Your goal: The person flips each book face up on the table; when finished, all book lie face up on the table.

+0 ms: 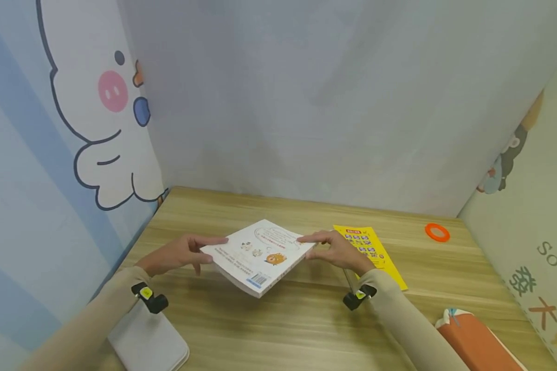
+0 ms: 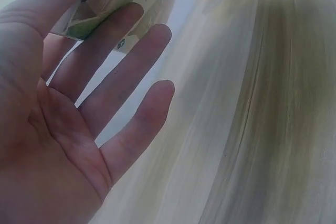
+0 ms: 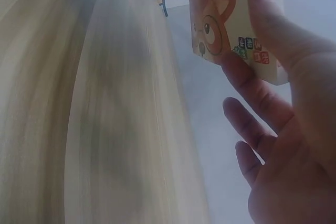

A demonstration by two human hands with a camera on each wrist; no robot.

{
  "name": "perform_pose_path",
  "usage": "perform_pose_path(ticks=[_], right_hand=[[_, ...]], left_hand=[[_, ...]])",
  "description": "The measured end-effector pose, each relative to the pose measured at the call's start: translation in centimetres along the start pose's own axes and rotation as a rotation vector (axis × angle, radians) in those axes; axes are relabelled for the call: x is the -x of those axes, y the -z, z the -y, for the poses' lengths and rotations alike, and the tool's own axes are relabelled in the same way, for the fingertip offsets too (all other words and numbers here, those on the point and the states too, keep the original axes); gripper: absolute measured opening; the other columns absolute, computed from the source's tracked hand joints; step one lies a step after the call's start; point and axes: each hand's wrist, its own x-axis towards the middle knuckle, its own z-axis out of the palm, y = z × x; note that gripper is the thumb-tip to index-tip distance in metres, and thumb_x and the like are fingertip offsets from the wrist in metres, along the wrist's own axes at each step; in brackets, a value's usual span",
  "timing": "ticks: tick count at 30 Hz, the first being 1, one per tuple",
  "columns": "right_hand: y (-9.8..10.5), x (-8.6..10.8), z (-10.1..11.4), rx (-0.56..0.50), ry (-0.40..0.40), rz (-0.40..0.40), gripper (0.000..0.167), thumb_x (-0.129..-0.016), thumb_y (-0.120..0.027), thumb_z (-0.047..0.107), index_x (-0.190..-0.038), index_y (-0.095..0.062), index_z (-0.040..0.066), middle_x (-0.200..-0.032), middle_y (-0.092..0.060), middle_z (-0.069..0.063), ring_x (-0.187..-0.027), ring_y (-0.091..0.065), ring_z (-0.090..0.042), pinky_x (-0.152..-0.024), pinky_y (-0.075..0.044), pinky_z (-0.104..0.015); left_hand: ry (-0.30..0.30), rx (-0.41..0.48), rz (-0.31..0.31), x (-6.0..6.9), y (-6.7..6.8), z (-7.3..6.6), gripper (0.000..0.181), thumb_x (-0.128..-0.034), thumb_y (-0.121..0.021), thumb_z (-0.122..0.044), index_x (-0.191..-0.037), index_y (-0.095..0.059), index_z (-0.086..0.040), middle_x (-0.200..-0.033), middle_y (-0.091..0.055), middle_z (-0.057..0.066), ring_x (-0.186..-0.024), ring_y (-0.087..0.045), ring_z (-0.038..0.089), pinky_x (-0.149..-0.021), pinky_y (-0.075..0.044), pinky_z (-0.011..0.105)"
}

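Observation:
A white-backed book (image 1: 260, 257) with cartoon animals, printed text and a barcode is held tilted above the wooden table. My left hand (image 1: 176, 252) grips its left edge between thumb and fingers. On the opposite edge, my right hand (image 1: 336, 252) pinches the book near its far corner. From the left wrist, part of the book's green and cream underside (image 2: 100, 17) shows above the spread fingers of the left hand (image 2: 68, 114). The right wrist view has the book's orange cartoon face (image 3: 210, 35) between thumb and fingers of the right hand (image 3: 294, 114).
A yellow printed sheet (image 1: 385, 263) lies partly behind the right hand. Farther right is an orange ring (image 1: 437, 232). A red-orange item (image 1: 475, 340) with white edges sits at lower right, a flat white item (image 1: 150, 340) under the left forearm. Walls border the wooden table (image 1: 288, 340).

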Motion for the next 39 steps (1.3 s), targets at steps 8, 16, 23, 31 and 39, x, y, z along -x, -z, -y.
perform_pose_path(ticks=[8, 16, 23, 31, 39], right_hand=[[-0.2, 0.4, 0.9, 0.002, -0.004, -0.055, 0.038, -0.09, -0.079, 0.021, -0.127, -0.075, 0.02, -0.13, -0.073, -0.001, -0.118, -0.06, -0.019, -0.1, -0.041, -0.041], [-0.1, 0.3, 0.8, -0.001, -0.008, -0.064, 0.034, -0.095, -0.074, 0.02, -0.129, -0.074, 0.02, -0.134, -0.071, -0.003, -0.126, -0.06, -0.026, -0.103, -0.041, -0.046], [-0.3, 0.0, 0.6, -0.051, 0.015, -0.088, 0.027, -0.098, -0.07, 0.017, -0.124, -0.076, 0.016, -0.109, -0.078, -0.008, -0.124, -0.062, -0.027, -0.104, -0.046, -0.05], [0.1, -0.3, 0.3, -0.071, 0.014, -0.106, 0.017, -0.1, -0.067, 0.015, -0.09, -0.079, 0.008, -0.125, -0.073, -0.011, -0.116, -0.062, -0.019, -0.096, -0.045, -0.041], [0.2, -0.2, 0.6, -0.057, 0.021, -0.103, 0.028, -0.104, -0.061, 0.018, -0.079, -0.071, 0.011, -0.117, -0.075, -0.011, -0.097, -0.059, -0.016, -0.082, -0.041, -0.036]], left_hand=[[-0.018, 0.04, 0.014, 0.3, 0.3, -0.2, 0.063, -0.0948, -0.071, -0.01, -0.153, -0.047, -0.006, -0.161, -0.041, 0.023, -0.107, -0.065, 0.008, -0.081, -0.06, 0.034], [-0.057, 0.017, 0.006, 0.3, 0.2, -0.5, 0.061, -0.095, -0.073, -0.015, -0.151, -0.05, -0.007, -0.15, -0.056, 0.02, -0.107, -0.068, 0.014, -0.084, -0.061, 0.035], [-0.119, 0.006, 0.013, 0.2, 0.3, -0.7, 0.048, -0.1044, -0.06, -0.019, -0.15, -0.052, -0.005, -0.134, -0.071, 0.009, -0.115, -0.071, 0.009, -0.08, -0.062, 0.044], [-0.163, 0.055, 0.037, 0.0, 0.0, -1.1, 0.04, -0.107, -0.055, -0.017, -0.144, -0.057, -0.003, -0.122, -0.077, 0.007, -0.113, -0.073, 0.011, -0.073, -0.063, 0.047], [-0.206, 0.065, 0.012, -0.3, -0.1, -0.9, 0.026, -0.1079, -0.052, -0.012, -0.103, -0.069, 0.006, -0.087, -0.079, 0.004, -0.082, -0.076, 0.015, -0.063, -0.062, 0.048]])
